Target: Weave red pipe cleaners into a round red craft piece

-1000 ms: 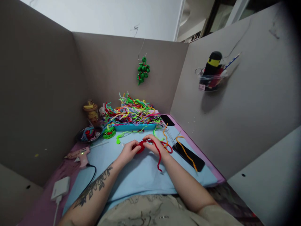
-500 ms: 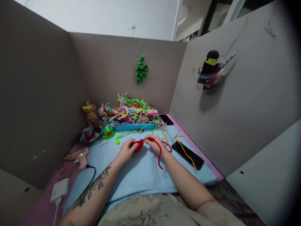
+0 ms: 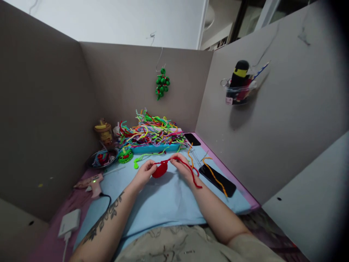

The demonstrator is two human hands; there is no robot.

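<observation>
My left hand (image 3: 143,172) pinches the left side of a small round red pipe-cleaner piece (image 3: 160,170) held just above the blue mat (image 3: 163,203). My right hand (image 3: 183,168) pinches the red pipe cleaner strand (image 3: 192,175) that runs from the top of that piece; its loose tail trails over the back of my right hand toward the wrist. Both hands are closed in a pinch, close together at the middle of the mat.
Behind the hands a blue tray (image 3: 155,147) holds a heap of coloured pipe cleaners (image 3: 149,130). A pink glue gun (image 3: 91,182), a white adapter (image 3: 69,222), a dark bowl (image 3: 103,158), a green figure (image 3: 125,156) lie left. Two black phones (image 3: 218,180) (image 3: 192,138) lie right. Grey cardboard walls enclose the desk.
The red strand's tail, which hung down in front of my right hand, has swung over to lie across that hand. Both hands shifted slightly up the mat with the red piece.
</observation>
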